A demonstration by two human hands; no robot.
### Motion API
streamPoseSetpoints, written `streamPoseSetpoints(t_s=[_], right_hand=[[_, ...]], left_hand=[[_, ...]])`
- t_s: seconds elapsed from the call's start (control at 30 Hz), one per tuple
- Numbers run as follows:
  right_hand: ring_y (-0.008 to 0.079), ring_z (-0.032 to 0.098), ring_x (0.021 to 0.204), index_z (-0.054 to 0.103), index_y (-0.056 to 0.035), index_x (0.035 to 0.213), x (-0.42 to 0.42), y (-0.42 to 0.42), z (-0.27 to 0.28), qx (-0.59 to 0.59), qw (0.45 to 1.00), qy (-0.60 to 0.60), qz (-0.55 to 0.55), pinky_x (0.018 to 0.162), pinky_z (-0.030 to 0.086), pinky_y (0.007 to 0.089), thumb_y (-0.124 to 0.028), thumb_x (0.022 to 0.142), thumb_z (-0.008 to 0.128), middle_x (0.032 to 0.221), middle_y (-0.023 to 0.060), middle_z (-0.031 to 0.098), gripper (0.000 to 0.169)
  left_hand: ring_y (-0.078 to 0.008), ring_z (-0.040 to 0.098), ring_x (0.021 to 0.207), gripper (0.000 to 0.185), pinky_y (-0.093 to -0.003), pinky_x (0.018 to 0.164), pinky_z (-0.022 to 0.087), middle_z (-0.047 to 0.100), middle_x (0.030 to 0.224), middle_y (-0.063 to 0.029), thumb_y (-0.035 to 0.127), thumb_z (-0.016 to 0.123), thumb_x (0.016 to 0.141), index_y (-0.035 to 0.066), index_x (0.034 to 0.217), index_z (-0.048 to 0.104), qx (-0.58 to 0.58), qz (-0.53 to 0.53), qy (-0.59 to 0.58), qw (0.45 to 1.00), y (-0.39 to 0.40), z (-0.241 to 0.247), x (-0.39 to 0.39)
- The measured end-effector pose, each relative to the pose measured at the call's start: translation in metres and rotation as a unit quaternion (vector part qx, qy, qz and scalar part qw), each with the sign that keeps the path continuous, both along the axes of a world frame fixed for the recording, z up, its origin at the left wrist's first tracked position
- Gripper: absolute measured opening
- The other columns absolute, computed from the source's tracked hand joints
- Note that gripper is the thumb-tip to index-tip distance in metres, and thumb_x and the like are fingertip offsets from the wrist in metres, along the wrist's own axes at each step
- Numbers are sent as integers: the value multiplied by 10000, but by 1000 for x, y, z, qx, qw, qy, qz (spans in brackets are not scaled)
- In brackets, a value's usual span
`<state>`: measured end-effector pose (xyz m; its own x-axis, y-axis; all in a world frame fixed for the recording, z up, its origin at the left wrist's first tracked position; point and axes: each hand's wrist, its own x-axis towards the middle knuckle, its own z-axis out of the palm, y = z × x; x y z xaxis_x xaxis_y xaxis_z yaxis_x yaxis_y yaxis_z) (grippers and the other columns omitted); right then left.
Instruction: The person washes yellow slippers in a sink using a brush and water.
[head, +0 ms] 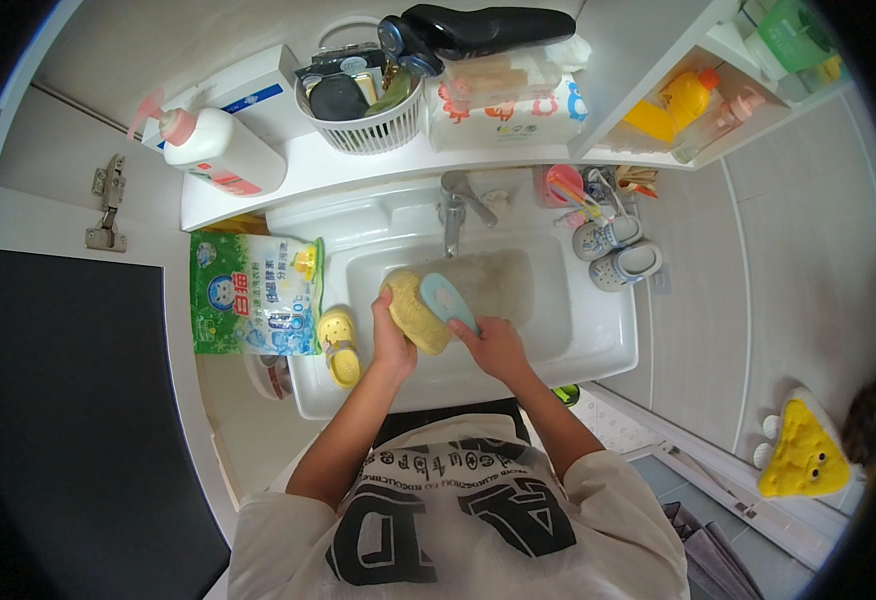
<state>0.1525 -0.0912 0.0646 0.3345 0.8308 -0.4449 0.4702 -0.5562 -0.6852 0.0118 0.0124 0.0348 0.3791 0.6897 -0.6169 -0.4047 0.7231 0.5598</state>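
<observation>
Over the white washbasin (595, 330), my left hand (395, 337) grips a yellow fuzzy slipper or shoe (417, 311) by its left side; the exact kind is unclear. My right hand (492, 346) holds the lower end of a light blue brush (445, 298), whose head lies against the yellow item's right side. Cloudy water (498, 289) is in the basin beneath the chrome faucet (451, 217). A small yellow clog (339, 349) rests on the left rim. Two small grey clogs (618, 255) sit on the right rim.
A green and white laundry powder bag (254, 294) lies left of the basin. On the shelf (303, 166) behind stand a pump bottle (220, 150), a white basket (366, 133), a wipes pack (501, 112) and a black electric shaver (490, 30). A pink cup (562, 184) stands at the basin's back right.
</observation>
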Motion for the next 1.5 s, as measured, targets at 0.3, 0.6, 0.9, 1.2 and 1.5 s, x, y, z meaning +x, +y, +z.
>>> streamPoseSetpoints(t_s=[0.3, 0.6, 0.9, 1.2, 1.5], right_hand=[[445, 610, 722, 624, 64, 701, 5, 2, -16, -4, 998, 65, 7, 654, 449, 510, -677, 905, 487, 703, 289, 601, 780], [351, 572, 586, 616, 56, 689, 6, -3, -8, -23, 996, 84, 22, 592, 443, 481, -665, 902, 518, 622, 237, 569, 758], [405, 602, 624, 621, 60, 676, 0, -6, -20, -25, 995, 91, 39, 586, 454, 485, -655, 890, 542, 655, 256, 601, 751], [419, 618, 666, 644, 26, 708, -7, -14, -19, -3, 996, 61, 71, 614, 468, 494, -669, 900, 505, 672, 244, 613, 734], [420, 637, 710, 659, 6, 777, -4, -19, -15, -2, 998, -25, 56, 647, 488, 507, -665, 900, 503, 711, 225, 639, 700]], left_hand=[[-246, 509, 1189, 622, -400, 1038, 384, 551, 1263, -83, 583, 439, 934, 95, 1312, 505, -3, -20, -3, 1000, 1, 9, 0], [-243, 494, 1213, 658, -393, 1049, 376, 540, 1279, -88, 608, 420, 931, 86, 1326, 492, -3, -33, -1, 999, 2, 4, -3], [-247, 497, 1208, 661, -393, 1042, 381, 539, 1280, -89, 607, 424, 931, 84, 1329, 490, -33, -35, -7, 999, 4, 3, -4], [-248, 513, 1173, 631, -394, 1027, 393, 562, 1230, -89, 603, 428, 930, 102, 1306, 510, -41, -38, -4, 998, 3, 4, -4], [-232, 524, 1157, 601, -391, 1004, 410, 575, 1207, -61, 594, 434, 927, 110, 1270, 530, -33, -25, -57, 998, 19, 10, -8]])
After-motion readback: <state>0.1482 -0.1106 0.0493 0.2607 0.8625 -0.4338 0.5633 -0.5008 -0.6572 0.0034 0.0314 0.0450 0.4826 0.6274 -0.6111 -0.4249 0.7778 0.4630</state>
